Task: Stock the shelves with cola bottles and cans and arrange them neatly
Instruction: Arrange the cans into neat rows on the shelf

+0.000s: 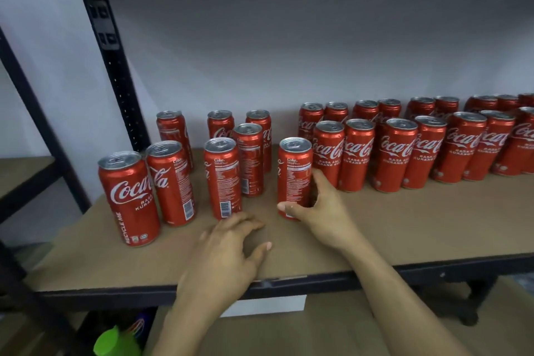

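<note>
The right hand [318, 211] has one can [293, 173] by its lower half, thumb across the front near the base and fingers wrapped round the far side, so the grip is closed on it low down. I'd say that is to slide or turn it without tipping it, since it stands upright on the shelf [404, 228] and shows its small print rather than the logo. It stands just left of the neat rows [398, 153], close by the nearest front can, which looks like the slot it is meant for: those rows run two deep toward the right, logos facing out. The left hand [228, 248] holds nothing. Its grip is slack, fingers loosely curled over the board, tips just short of the base of a second can [222, 179], which is likely next in line, as it too shows its barcode. Further left the loose cans [172, 182] stand upright but scattered, some logo-out, some turned, with gaps between them, so that end looks stocked and not yet arranged. The bare board along the front gives the hands room to work. No bottles show on this shelf. By my reckoning the job is past halfway, with the left cluster to be squared up.
</note>
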`<state>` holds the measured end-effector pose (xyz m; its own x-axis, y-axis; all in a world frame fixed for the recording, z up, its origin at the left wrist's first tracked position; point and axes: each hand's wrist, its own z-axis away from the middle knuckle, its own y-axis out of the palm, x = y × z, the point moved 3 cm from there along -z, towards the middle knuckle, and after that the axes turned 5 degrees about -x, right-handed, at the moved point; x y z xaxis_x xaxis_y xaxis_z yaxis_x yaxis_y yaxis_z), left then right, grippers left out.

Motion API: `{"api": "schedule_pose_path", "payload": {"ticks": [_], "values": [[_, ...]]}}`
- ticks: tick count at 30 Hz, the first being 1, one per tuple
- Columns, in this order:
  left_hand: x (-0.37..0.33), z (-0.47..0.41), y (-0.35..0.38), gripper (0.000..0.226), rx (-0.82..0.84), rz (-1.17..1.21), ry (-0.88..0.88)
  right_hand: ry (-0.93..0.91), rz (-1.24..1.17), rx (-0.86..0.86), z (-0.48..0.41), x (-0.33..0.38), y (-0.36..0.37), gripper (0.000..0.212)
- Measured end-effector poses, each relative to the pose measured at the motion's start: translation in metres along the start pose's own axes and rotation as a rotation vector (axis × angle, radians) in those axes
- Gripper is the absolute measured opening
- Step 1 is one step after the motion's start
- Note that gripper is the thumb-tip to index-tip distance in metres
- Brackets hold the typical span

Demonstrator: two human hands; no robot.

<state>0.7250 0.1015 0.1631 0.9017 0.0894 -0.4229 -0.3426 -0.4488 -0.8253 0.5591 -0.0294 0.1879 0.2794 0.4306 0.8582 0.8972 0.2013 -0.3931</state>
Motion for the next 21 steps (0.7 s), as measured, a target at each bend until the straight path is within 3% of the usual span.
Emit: {"api": "schedule_pose_path", "payload": {"ticks": [3,6,8,11,14,17,19,21], "values": [[-0.008,0.002,-0.01,0.037,-0.1,0.111,0.011,0.008,0.007,-0.005,0.0,-0.003,0.001,0.083],[-0.016,0.002,-0.032,0.031,-0.354,0.201,0.082,0.002,0.016,-0.02,0.0,-0.007,0.001,0.081],[-0.022,-0.002,-0.055,0.029,-0.52,0.131,0.176,0.003,0.017,-0.018,0.0,-0.008,0.001,0.083],[-0.032,-0.024,-0.093,0.038,-0.58,-0.082,0.22,0.021,0.014,-0.013,0.001,-0.012,-0.001,0.085],[-0.037,-0.06,-0.123,0.061,-0.404,-0.291,0.096,0.034,-0.002,0.002,0.002,-0.013,-0.003,0.084],[-0.04,-0.096,-0.136,0.077,-0.036,-0.369,-0.043,0.032,-0.004,0.048,-0.001,-0.01,-0.007,0.083],[-0.045,-0.109,-0.139,0.076,0.163,-0.293,-0.1,0.025,0.006,0.085,-0.005,-0.008,-0.01,0.083],[-0.051,-0.114,-0.139,0.067,0.244,-0.313,-0.087,0.016,0.01,0.118,-0.008,-0.007,-0.014,0.081]]}}
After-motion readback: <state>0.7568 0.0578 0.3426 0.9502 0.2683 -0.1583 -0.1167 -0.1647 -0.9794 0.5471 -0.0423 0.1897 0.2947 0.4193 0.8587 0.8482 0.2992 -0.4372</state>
